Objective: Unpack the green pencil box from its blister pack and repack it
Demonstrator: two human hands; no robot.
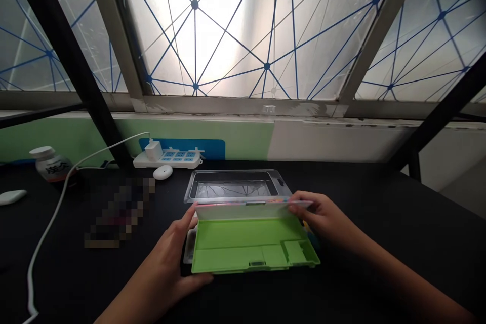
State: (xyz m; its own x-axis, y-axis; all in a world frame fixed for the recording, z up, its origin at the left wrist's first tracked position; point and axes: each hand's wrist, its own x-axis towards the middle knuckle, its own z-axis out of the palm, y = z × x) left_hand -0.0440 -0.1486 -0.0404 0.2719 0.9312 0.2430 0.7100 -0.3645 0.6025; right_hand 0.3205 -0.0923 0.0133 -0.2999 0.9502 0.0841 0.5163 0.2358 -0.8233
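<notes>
A pencil case (243, 235) with a bright green inside is held with its lid (243, 211) raised toward the window. Its green tray shows several moulded compartments and nothing lying in them. My left hand (176, 248) grips the left side, thumb under the front corner and fingers at the lid's left edge. Between thumb and fingers of my right hand (313, 210) is the lid's upper right corner. Just behind the case lies a clear plastic package (235, 185), partly hidden by the lid.
A white power strip (170, 158) with a charger plugged in stands against the wall. Near it are a round white case (163, 172) and a blurred-out flat object (121, 215). A white cable (53, 228) crosses the left side, beside a jar (53, 164).
</notes>
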